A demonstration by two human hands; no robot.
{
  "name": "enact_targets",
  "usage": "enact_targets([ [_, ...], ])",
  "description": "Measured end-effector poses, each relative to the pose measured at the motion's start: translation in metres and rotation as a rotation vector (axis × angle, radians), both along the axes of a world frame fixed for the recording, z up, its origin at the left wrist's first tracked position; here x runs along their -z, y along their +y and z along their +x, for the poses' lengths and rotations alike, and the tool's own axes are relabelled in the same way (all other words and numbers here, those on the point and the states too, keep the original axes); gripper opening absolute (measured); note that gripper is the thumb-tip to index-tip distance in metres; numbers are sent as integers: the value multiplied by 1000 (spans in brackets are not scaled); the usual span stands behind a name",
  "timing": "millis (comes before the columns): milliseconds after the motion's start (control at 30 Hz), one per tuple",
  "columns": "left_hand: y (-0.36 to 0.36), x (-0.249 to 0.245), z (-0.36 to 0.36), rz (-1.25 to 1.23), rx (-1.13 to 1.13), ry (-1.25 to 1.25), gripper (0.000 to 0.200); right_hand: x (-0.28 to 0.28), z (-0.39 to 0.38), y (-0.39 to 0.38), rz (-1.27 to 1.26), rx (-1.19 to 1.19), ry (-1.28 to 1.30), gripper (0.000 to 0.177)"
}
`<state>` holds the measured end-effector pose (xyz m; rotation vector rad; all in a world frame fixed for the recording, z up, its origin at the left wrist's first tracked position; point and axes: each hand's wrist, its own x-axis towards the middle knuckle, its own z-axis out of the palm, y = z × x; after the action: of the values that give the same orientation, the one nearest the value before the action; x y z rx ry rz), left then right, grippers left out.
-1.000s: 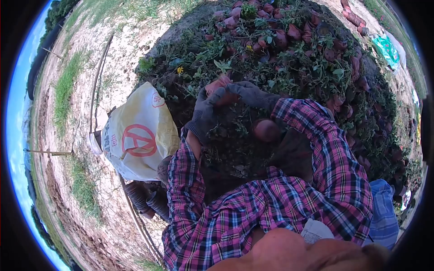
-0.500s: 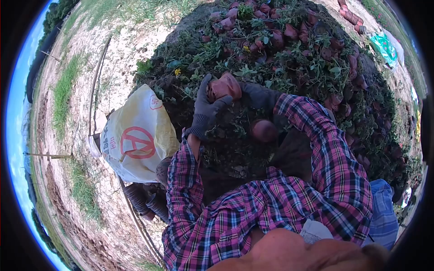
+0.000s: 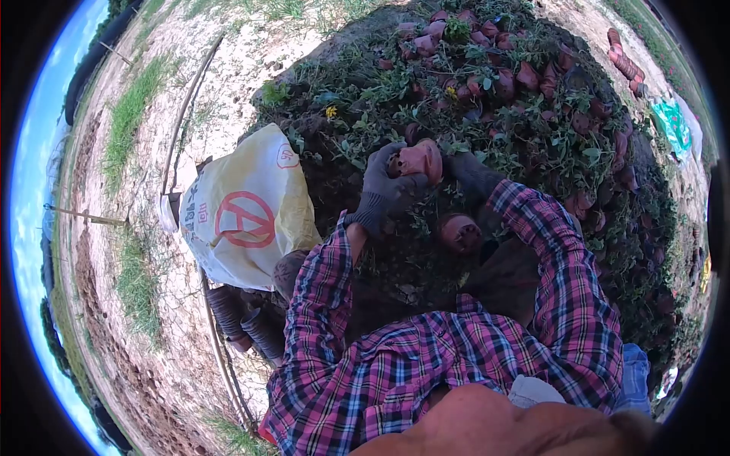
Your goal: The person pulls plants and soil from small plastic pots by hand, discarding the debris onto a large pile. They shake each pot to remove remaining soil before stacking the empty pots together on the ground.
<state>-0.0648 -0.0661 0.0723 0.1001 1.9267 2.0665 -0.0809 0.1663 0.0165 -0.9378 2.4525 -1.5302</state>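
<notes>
In the head view, my left hand, in a dark grey knitted glove, wraps its fingers around a crumpled reddish-brown plastic nursery pot. The pot lies tilted on its side, with holes showing in the end toward my left hand. My right hand, also gloved, is right at the pot's other end, its fingers in shadow and mostly hidden. Below the hands, another reddish-brown pot rests near my knees with its holed base showing.
A big heap of uprooted weeds mixed with many used pots spreads ahead and right. On the left stands a white-yellow sack with a red printed mark. Dark stacked pots lie below it. A stack of reddish pots is far right.
The whole view has shifted, so the scene sits further right. My left hand still holds the pot, with my right hand beside it. The pot near my knees has turned to show its holed base.
</notes>
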Motion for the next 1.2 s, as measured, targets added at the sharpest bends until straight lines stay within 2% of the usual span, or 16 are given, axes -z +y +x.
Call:
enact_targets([
  [33,-5,0,-3,154,-32,-115,73,-2,0,0,8,183,-203,32],
  [100,-30,-9,-9,-521,-70,105,68,-2,-5,0,-2,695,-767,30],
  [133,-38,-13,-10,-854,-92,213,66,13,-12,9,182,685,-696,30],
  [167,-41,-9,-8,-1010,100,141,69,37,-20,26,365,672,-621,30],
  [300,-21,7,19,-1178,508,46,73,31,-32,14,763,565,-387,35],
  [367,-24,2,19,-1202,555,37,69,38,-53,-7,704,552,-341,36],
  [433,-25,-4,19,-1226,555,48,67,-6,-69,-50,505,544,-590,39],
  [500,-25,-5,23,-1247,522,69,64,2,-86,-87,-298,484,-729,39],
  [533,-26,-3,22,-1233,509,73,64,-32,-79,-103,-489,334,-807,37],
  [600,-23,11,15,-1187,518,72,65,-69,-59,-101,-608,191,-841,35],
  [767,-8,12,23,-1137,468,94,76,-49,-46,-23,-199,210,-648,32],
  [867,19,27,41,-929,559,223,73,-20,-22,37,229,-70,-720,51],
  [900,34,25,48,-957,620,215,83,-26,-5,52,316,-127,-808,60],
  [1000,74,25,71,-917,678,284,81,-63,44,48,985,-345,-698,83],
  [1033,87,26,80,-969,704,316,80,-60,57,49,1103,-385,-659,81],
  [1200,127,54,111,-1165,779,431,74,-4,99,50,1128,-264,-553,74],
])
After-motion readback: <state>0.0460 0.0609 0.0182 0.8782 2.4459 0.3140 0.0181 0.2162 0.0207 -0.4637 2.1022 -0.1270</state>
